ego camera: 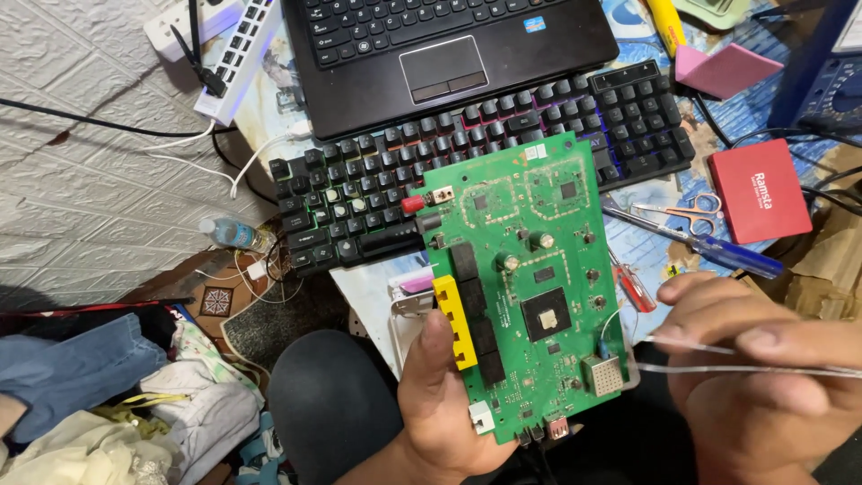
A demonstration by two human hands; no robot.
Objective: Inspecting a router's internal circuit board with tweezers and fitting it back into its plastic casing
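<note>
**Green board out of its case, wires in hand**

Green circuit board (530, 287) was already bare, held above the worktop (646, 242) in the left hand (444, 404), grip clamped on its yellow-port edge. Right hand (754, 368) pinched thin wires (718, 357) beside the board; screwdriver (691, 238) lay unused.

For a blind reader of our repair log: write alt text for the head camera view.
A person's left hand holds a green circuit board with yellow and black ports, while the right hand pinches thin wires at its edge. Behind lie a backlit keyboard, a black laptop, a blue-handled screwdriver, small scissors and a red box.
</note>
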